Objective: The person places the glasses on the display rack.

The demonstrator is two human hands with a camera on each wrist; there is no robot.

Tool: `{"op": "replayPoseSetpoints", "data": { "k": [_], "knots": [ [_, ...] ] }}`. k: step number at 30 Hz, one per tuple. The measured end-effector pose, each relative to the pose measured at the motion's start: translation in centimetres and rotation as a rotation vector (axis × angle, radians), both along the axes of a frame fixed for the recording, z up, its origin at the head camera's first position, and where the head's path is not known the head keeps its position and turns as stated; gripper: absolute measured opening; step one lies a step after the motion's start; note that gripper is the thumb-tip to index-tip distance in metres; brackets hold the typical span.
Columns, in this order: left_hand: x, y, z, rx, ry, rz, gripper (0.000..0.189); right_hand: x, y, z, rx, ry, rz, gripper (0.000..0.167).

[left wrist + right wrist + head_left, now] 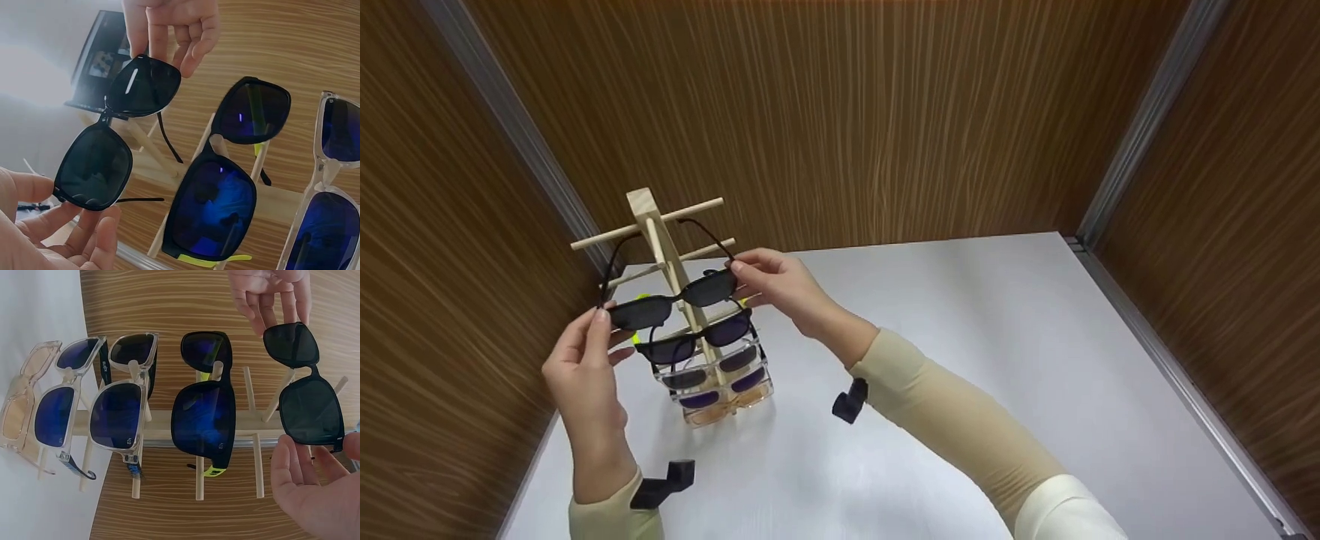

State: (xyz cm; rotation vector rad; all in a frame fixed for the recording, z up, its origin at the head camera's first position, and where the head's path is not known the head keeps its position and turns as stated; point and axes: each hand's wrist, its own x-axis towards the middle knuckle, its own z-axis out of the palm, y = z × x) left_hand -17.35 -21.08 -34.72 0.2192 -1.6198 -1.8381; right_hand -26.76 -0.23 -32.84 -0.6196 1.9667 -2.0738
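Observation:
Both hands hold a pair of black sunglasses [641,313] by the outer ends of the frame, at the upper part of a wooden eyewear stand [642,201]. My left hand [589,375] pinches one corner between thumb and fingers. At the opposite corner, my right hand [787,289] does the same. The temples are unfolded and point back toward the post, one on each side. Just below hang black sunglasses with blue lenses [202,419] and yellow-green temples. In the right wrist view the held pair stands beside an upper peg [279,394], its dark lenses facing the camera.
Lower on the stand sit clear-framed sunglasses [739,358] and, at the bottom, a pair with pale orange lenses [709,415]. Bare pegs [694,210] stick out near the top. The stand is on a white table [922,420] enclosed by wood-grain panels [885,127].

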Motion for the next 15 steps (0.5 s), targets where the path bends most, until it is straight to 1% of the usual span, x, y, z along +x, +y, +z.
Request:
{"op": "replayPoseSetpoints", "data": {
  "k": [5, 10, 15],
  "knots": [
    [-0.8, -0.2, -0.1, 0.021, -0.036, -0.011, 0.029, -0.8, -0.3, -0.1, 0.010, -0.038, -0.013, 0.028],
    [-1.2, -0.4, -0.4, 0.038, -0.074, -0.012, 0.029, -1.2, -0.4, -0.1, 0.019, -0.058, -0.028, 0.027],
    [-1.3, -0.5, -0.8, 0.008, -0.083, -0.021, 0.029, -1.4, -0.4, -0.6, 0.030, -0.077, -0.043, 0.026]
  ]
}}
